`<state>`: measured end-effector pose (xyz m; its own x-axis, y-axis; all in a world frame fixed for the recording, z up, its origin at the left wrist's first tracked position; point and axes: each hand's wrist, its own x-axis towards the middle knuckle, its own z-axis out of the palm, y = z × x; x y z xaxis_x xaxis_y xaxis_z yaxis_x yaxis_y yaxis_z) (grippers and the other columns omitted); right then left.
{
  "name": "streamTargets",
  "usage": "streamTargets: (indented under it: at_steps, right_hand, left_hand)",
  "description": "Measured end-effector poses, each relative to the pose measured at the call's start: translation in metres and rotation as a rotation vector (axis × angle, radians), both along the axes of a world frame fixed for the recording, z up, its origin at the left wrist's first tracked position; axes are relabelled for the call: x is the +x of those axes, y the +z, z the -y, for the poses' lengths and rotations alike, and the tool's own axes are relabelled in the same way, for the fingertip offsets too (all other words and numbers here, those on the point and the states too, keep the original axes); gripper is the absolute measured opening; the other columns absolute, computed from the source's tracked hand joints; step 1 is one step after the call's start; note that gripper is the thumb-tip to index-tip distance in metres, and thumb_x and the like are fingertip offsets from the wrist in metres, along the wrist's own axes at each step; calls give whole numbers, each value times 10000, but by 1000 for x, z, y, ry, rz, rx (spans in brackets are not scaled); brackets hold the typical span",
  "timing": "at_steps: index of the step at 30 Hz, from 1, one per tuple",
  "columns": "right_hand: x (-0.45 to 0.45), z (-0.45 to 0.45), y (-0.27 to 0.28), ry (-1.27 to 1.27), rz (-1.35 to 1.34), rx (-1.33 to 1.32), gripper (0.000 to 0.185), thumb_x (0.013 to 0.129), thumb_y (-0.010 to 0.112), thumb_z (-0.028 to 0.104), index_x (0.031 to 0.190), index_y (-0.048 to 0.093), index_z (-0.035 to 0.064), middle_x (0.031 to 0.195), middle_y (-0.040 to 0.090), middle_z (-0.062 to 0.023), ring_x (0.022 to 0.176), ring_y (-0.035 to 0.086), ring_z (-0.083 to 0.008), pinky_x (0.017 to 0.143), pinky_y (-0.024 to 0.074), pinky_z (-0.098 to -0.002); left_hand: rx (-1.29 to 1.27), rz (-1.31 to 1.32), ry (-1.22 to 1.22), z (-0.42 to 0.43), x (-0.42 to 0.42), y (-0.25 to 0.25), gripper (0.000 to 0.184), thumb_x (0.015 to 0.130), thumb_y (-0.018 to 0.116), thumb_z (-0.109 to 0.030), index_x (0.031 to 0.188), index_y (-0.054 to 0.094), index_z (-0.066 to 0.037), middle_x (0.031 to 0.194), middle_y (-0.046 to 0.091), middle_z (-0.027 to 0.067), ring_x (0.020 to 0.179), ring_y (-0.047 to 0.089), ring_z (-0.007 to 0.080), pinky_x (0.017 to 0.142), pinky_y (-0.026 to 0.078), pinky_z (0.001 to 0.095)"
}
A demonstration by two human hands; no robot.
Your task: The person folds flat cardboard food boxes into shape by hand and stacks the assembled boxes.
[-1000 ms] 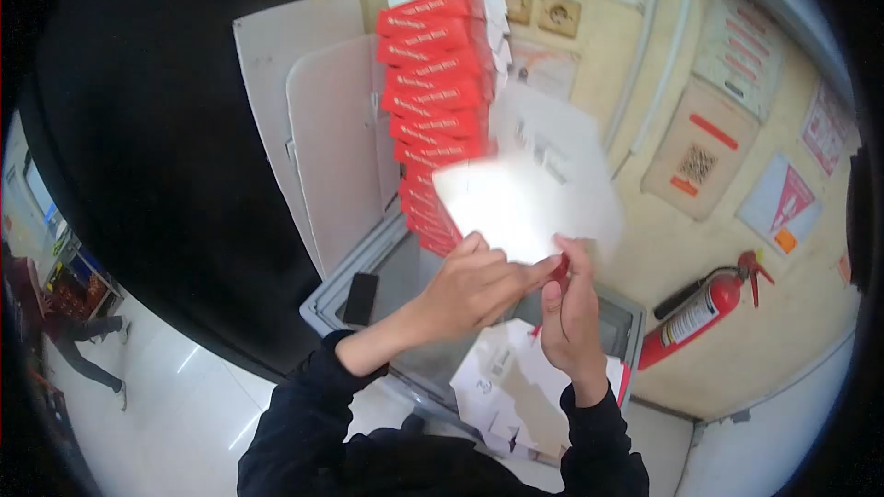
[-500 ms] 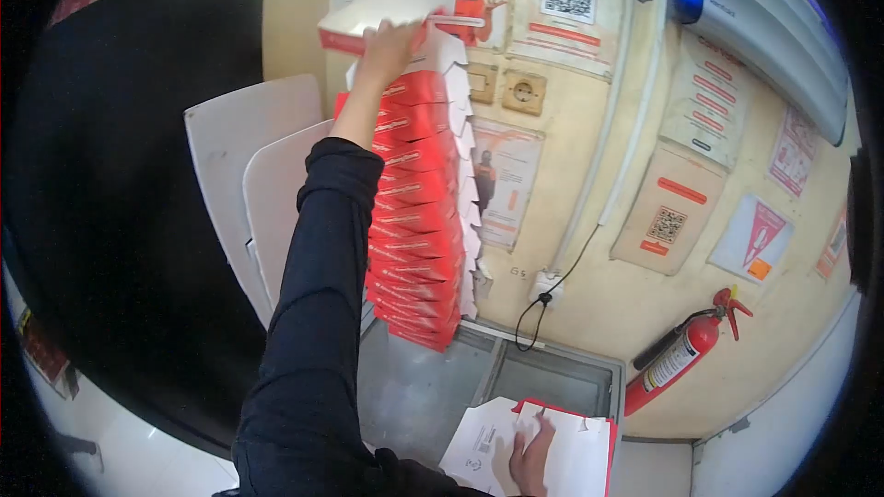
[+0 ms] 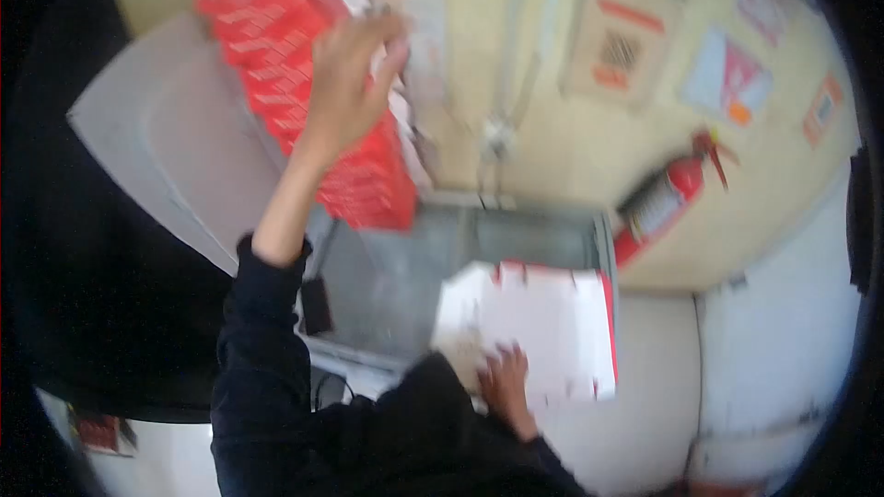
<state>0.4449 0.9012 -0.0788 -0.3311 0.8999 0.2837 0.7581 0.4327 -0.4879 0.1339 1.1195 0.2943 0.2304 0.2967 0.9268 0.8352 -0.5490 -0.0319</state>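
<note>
Tall and leaning against the wall, a stack of red cardboard boxes [image 3: 267, 32] with white inner flaps stands on a grey glass-topped cabinet [image 3: 387, 285]. My left hand [image 3: 354, 83] is raised in front of this stack, blurred, its fingers apart and nothing seen in them. On the cabinet's right part lie flat white cardboard box blanks [image 3: 552, 331] with red showing along their edges. My right hand [image 3: 505, 382] rests at their near left edge with fingers spread. Motion blurs the print on the boxes.
A red fire extinguisher [image 3: 668, 193] hangs on the wall at right. A cable runs from a wall socket [image 3: 497, 136] behind the cabinet. Pale boards [image 3: 175, 129] lean at left beside a large black surface [image 3: 110, 267]. A dark phone-like object [image 3: 316, 306] lies at the cabinet's left edge.
My left hand has let go of the box at the stack's top and come down and back. The view has tilted downward. My right hand has shifted to the blanks' near edge.
</note>
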Motion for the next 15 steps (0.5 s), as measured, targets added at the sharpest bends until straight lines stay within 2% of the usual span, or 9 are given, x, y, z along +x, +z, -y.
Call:
streamTargets:
  at_steps: [1,2,3,5,7,9,13,15]
  right_hand:
    - [5,-3,16,17,-120,-45,386,862,654,168,1224,565,68,1295,496,-237,1278,390,-472,1055,320,-579]
    - [19,-5,-3,-16,-215,-11,353,877,638,144,1213,566,61,1274,512,-240,1248,425,-461,1053,350,-538]
    - [31,-7,18,-82,-296,28,311,893,615,108,1196,575,51,1263,530,-222,1227,454,-444,1051,365,-516]
    - [68,-10,55,-188,-400,49,220,976,505,127,1132,619,23,1190,591,-191,1213,488,-405,1049,379,-489]
    - [109,-11,69,-313,-454,64,301,1038,428,211,1096,636,1,1098,634,-180,1142,562,-377,1022,405,-451]
    - [149,-12,67,-351,-480,-58,335,1049,421,243,1119,640,-1,1119,641,-174,1100,608,-311,967,447,-379]
    - [199,-2,59,-212,-427,-315,348,1025,473,286,1147,637,4,1148,649,-161,1105,616,-292,945,463,-380]
    - [211,3,57,-112,-434,-354,335,993,532,282,1155,637,9,1154,653,-154,1114,615,-298,941,468,-382]
  left_hand:
    - [-202,-28,-95,31,33,-53,230,928,616,-183,1118,666,-63,1161,661,125,1136,578,315,975,391,441]
    - [-384,-63,-186,60,63,-102,207,920,624,-133,1104,677,-53,1162,661,135,1145,581,312,965,419,431]
    - [-652,17,-324,83,96,-147,183,903,658,-148,1054,687,-48,1111,675,137,1084,611,314,939,451,427]
    - [-1114,48,-538,125,150,-235,284,897,676,-251,1100,670,-51,1192,653,151,1161,595,316,1002,452,422]
    - [-1215,-125,-499,170,202,-296,366,914,644,-303,1175,634,-47,1265,618,157,1227,563,315,1026,449,417]
    - [-1165,-311,-372,203,240,-317,398,909,635,-320,1198,616,-45,1291,600,162,1233,562,318,1003,473,415]
    - [-1206,-522,-227,209,268,-350,415,888,642,-303,1197,602,-29,1268,603,186,1130,626,324,909,530,415]
    - [-1334,-514,-245,203,268,-346,344,876,644,-257,1127,632,-21,1139,656,181,1004,669,322,811,547,425]
